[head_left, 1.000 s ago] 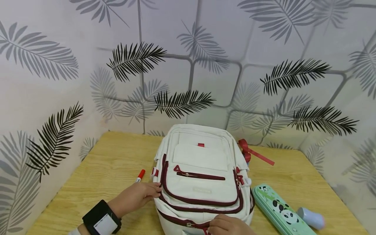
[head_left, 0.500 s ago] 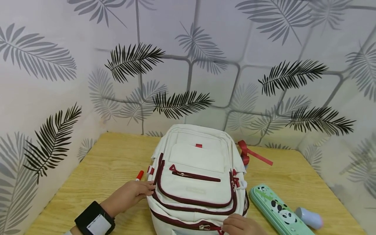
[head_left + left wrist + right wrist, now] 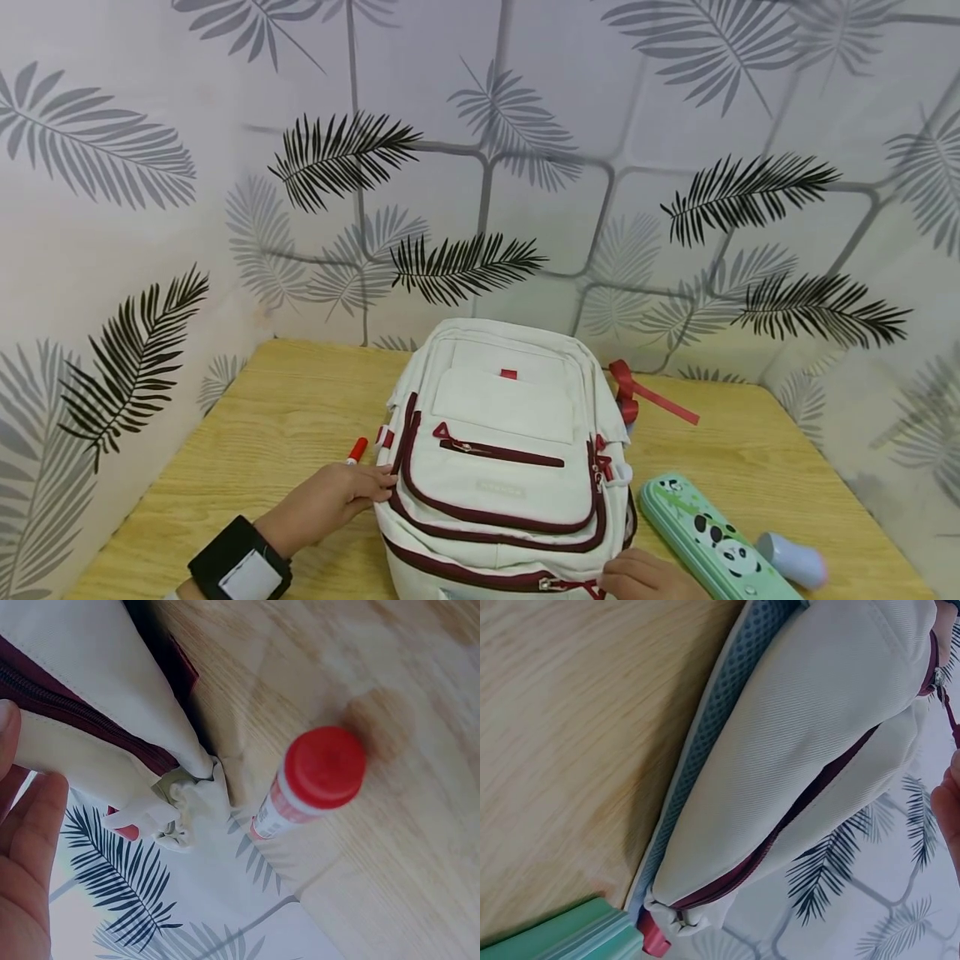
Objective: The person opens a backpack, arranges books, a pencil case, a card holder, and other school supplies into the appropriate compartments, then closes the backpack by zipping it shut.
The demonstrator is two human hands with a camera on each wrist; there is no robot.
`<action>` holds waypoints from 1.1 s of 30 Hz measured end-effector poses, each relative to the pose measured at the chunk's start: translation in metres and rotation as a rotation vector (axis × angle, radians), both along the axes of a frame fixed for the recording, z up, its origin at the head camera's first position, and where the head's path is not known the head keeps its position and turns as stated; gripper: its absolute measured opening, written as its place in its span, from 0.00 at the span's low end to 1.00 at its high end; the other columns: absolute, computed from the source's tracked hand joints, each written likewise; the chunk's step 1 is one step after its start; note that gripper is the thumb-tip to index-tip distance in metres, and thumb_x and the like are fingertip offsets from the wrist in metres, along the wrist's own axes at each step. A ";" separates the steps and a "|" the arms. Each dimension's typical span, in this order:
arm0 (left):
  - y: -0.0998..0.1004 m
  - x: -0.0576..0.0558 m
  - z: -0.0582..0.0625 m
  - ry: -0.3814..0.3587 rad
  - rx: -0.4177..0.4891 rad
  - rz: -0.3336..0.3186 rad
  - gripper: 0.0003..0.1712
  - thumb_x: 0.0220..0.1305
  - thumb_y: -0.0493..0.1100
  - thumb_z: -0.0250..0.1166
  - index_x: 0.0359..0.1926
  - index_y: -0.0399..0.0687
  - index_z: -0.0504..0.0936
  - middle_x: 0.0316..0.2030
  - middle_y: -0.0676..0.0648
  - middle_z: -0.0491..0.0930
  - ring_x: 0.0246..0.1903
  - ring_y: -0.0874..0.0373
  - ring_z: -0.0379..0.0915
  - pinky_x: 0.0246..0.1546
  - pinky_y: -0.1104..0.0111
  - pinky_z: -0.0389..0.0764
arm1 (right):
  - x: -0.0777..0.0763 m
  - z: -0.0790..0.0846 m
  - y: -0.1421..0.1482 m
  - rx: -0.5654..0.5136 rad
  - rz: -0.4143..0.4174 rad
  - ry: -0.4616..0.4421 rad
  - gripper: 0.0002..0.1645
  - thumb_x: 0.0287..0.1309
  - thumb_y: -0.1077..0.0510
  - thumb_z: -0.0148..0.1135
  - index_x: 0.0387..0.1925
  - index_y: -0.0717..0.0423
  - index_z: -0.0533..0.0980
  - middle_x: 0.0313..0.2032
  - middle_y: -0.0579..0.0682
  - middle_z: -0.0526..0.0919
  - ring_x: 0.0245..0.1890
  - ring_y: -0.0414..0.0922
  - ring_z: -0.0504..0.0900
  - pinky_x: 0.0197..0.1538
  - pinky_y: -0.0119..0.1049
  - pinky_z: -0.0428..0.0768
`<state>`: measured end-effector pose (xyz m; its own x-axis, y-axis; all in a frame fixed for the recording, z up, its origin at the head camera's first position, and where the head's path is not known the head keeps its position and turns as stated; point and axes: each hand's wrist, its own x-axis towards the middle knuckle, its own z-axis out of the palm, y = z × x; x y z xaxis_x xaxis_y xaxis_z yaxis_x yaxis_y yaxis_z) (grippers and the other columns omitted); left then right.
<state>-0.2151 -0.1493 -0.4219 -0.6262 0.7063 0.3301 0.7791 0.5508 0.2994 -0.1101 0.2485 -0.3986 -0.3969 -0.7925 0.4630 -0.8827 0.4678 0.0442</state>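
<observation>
A white backpack (image 3: 495, 500) with dark red zips lies on the wooden table, front side up. My left hand (image 3: 348, 496) rests against its left side, fingers fairly straight on the fabric; the left wrist view shows only part of this hand (image 3: 30, 847). At the lower right of the bag, my right hand (image 3: 645, 575) pinches the red zip pull (image 3: 585, 586) of the lower front pocket. In the right wrist view, that pull (image 3: 951, 712) stretches from its metal slider to the fingertips. The bag's bottom lies beyond the head view.
A red-capped marker (image 3: 357, 451) lies left of the bag, close to my left hand. To the right are a green panda pencil case (image 3: 720, 537) and a pale blue cylindrical object (image 3: 793, 560). A red strap (image 3: 663, 398) trails behind. Patterned walls border the table (image 3: 300, 400).
My right hand has moved right with the zip pull, and the slider has travelled right along the lower pocket's zip. The bag has shifted slightly left in view. My left hand stays against it.
</observation>
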 end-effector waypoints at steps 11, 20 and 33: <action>0.001 0.002 0.002 -0.003 -0.013 -0.003 0.14 0.51 0.37 0.63 0.41 0.48 0.83 0.44 0.50 0.80 0.48 0.56 0.74 0.45 0.63 0.75 | 0.004 -0.010 0.018 -0.106 -0.044 -0.014 0.12 0.48 0.55 0.65 0.36 0.54 0.77 0.33 0.45 0.79 0.34 0.37 0.76 0.41 0.16 0.70; 0.000 0.003 0.004 -0.016 0.007 -0.012 0.13 0.52 0.37 0.62 0.40 0.48 0.84 0.43 0.49 0.81 0.48 0.55 0.75 0.45 0.64 0.76 | 0.008 -0.020 0.024 -0.199 -0.179 -0.045 0.17 0.37 0.59 0.71 0.34 0.46 0.77 0.33 0.36 0.76 0.33 0.32 0.74 0.37 0.14 0.70; 0.000 0.004 0.015 -0.040 -0.042 0.049 0.10 0.51 0.34 0.63 0.37 0.46 0.84 0.43 0.47 0.81 0.45 0.53 0.76 0.42 0.65 0.77 | 0.009 -0.014 0.017 -0.245 -0.224 -0.362 0.14 0.44 0.64 0.66 0.35 0.47 0.78 0.29 0.33 0.75 0.27 0.27 0.71 0.30 0.19 0.71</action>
<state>-0.2114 -0.1496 -0.4074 -0.6727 0.6869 0.2750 0.7386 0.6011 0.3053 -0.1011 0.2656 -0.4122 -0.7151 -0.5542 0.4260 -0.6975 0.6061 -0.3822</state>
